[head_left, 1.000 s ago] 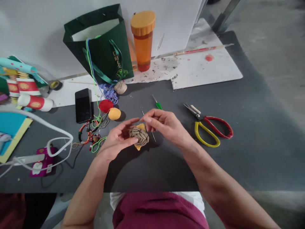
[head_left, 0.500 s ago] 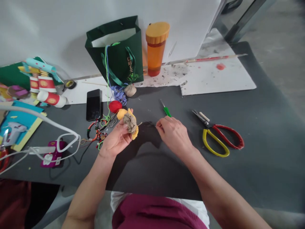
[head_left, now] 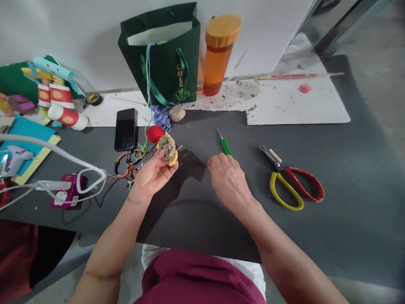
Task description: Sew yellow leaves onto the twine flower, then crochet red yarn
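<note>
My left hand (head_left: 152,174) is closed around a woven brown knot ball on a yellow piece (head_left: 167,147), lifted above the dark table. My right hand (head_left: 227,179) is down on the table, its fingers pinched on a thin needle (head_left: 198,161) that points left toward the ball. A green-handled awl (head_left: 225,145) lies just beyond the right hand's fingers. A red ball (head_left: 155,132) lies behind the left hand.
Red and yellow scissors (head_left: 292,185) lie to the right. A green paper bag (head_left: 163,55), an orange bottle (head_left: 220,52) and a white sheet (head_left: 291,103) are at the back. A black phone (head_left: 125,128), beaded cords (head_left: 128,165), a white cable (head_left: 66,162) and craft items fill the left.
My hands have come apart: the left carried the knot ball up and left, the right went down to the table with the needle. The camera view shifted.
</note>
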The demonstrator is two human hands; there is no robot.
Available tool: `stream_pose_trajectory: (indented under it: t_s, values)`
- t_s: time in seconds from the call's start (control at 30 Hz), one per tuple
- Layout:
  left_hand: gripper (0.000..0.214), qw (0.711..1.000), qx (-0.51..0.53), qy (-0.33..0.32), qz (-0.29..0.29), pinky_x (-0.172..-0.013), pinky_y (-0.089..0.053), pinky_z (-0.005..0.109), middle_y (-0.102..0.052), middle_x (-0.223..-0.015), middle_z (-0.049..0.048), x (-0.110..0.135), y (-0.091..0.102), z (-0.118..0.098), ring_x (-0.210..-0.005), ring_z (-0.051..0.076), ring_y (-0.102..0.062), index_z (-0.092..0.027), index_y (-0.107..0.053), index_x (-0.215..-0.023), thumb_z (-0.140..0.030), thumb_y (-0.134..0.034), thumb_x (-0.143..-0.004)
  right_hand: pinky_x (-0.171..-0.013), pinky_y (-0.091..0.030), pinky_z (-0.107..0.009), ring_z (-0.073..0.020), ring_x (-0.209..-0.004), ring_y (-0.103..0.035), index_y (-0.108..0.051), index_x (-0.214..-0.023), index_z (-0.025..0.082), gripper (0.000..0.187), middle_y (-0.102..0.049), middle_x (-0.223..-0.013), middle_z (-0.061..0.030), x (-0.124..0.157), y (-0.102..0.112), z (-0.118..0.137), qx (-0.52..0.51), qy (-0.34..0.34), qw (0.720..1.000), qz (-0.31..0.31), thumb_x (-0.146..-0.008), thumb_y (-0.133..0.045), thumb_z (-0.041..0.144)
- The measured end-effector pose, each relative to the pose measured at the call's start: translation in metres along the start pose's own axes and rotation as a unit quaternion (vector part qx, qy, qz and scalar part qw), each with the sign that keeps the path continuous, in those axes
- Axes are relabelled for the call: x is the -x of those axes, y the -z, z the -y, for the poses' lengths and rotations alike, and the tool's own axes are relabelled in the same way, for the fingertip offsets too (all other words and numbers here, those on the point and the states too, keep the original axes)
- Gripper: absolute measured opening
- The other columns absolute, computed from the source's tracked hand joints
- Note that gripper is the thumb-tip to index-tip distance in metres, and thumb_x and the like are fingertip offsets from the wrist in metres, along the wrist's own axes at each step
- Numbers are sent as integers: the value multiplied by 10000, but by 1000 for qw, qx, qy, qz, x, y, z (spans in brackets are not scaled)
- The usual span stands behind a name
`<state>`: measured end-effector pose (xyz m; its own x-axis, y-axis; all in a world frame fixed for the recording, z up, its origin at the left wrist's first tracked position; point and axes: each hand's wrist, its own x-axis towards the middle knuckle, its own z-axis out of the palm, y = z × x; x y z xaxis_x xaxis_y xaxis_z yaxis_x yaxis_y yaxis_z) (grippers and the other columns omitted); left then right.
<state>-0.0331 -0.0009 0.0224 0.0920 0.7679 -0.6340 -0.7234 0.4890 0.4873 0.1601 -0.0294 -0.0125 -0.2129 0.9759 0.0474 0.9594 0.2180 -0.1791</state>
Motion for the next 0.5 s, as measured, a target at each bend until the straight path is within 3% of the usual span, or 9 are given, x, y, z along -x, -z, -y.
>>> stream_pose_trajectory:
  t_s: [0.13,0.27,0.5]
  values:
    - [212,1000,29,-4,2,-632,-542,186,-714,-876,12,3,-3,-2,-728,90,-676,-192,-674,-1115,-94,-561,-965,-752,-438,-370,-270,-820,-613,-617,-865,180,238,-690,-881,-136,-1,-8,-5,-96,7,995,-18,-945,-424,64]
    - [298,999,45,-6,19,-636,-537,167,-722,-934,32,7,-4,-4,-764,90,-677,-209,-672,-1212,-91,-566,-960,-732,-452,-344,-239,-788,-625,-588,-886,206,161,-695,-847,-101,-5,-14,-10,-236,3,971,-22,-941,-451,143]
    - [299,997,72,-4,-8,-618,-537,162,-710,-924,45,8,-7,-5,-732,86,-664,-178,-666,-1242,-156,-451,-1036,-677,-478,-288,-166,-728,-634,-679,-1057,199,223,-703,-837,-44,-7,15,1,-495,-21,869,-8,-953,-482,216]
